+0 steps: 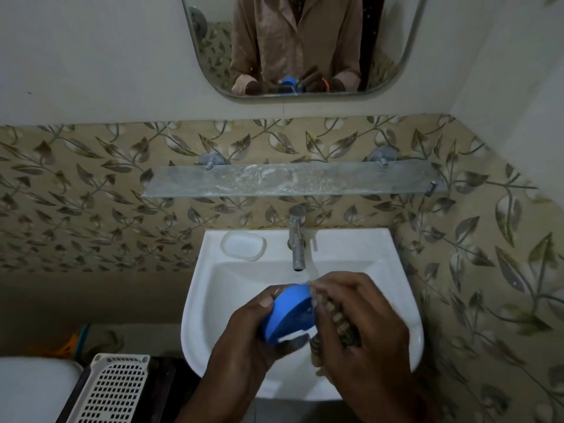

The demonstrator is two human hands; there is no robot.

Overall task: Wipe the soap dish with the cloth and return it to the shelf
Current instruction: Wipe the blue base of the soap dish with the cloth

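Note:
My left hand [244, 337] grips a blue soap dish [290, 312], tilted on its side above the white sink basin [406, 300]. My right hand [360, 325] holds a patterned brown cloth [341, 325] bunched in its fingers and presses it against the dish's right edge. Most of the cloth is hidden under my fingers. The glass shelf [213, 181] on the wall above the tap holds nothing.
A chrome tap [296, 236] stands at the back of the sink, with a moulded soap recess [243, 245] to its left. A mirror [213, 41] hangs above the shelf. A white perforated basket [110, 389] sits at the lower left beside a toilet lid [33, 389].

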